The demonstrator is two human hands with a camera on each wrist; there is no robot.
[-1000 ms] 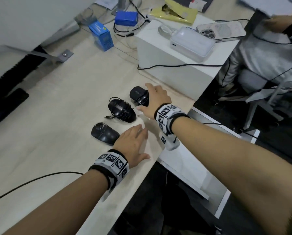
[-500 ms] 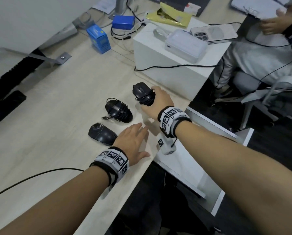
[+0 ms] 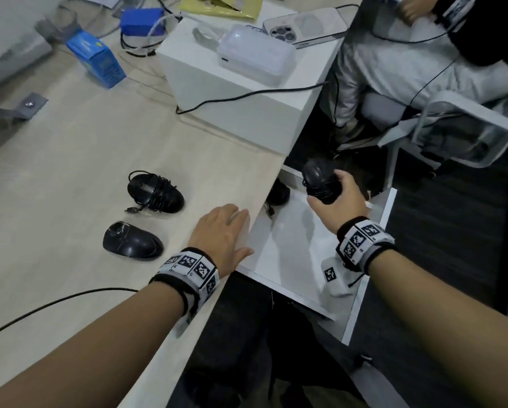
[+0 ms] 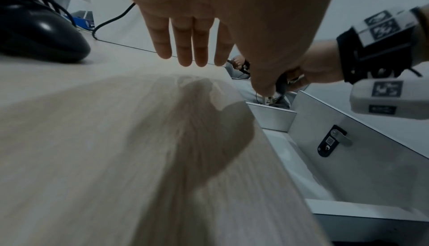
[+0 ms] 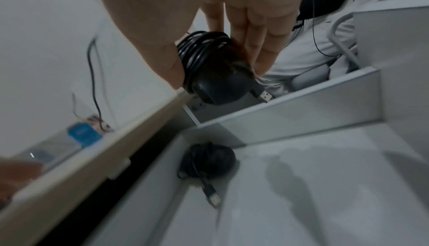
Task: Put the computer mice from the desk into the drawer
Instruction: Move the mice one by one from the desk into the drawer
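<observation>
– What is held by the right hand [image 3: 336, 201]?
– A cable-wrapped mouse [image 3: 320, 182] is gripped by its curled fingers, above the open drawer [image 3: 373, 240].
– And the left hand [image 3: 222, 234]?
– It is laid flat, fingers straight, on the table [image 3: 70, 142] edge; nothing is held.
– Where are the other mice?
– 1 mouse in the drawer [image 5: 207, 161] is seen; 2 mice are left on the table: a wrapped one [image 3: 155, 192] and a bare one [image 3: 132, 241].

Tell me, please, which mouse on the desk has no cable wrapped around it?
The nearer mouse, beside the left hand; the farther one is bound in its cable.
</observation>
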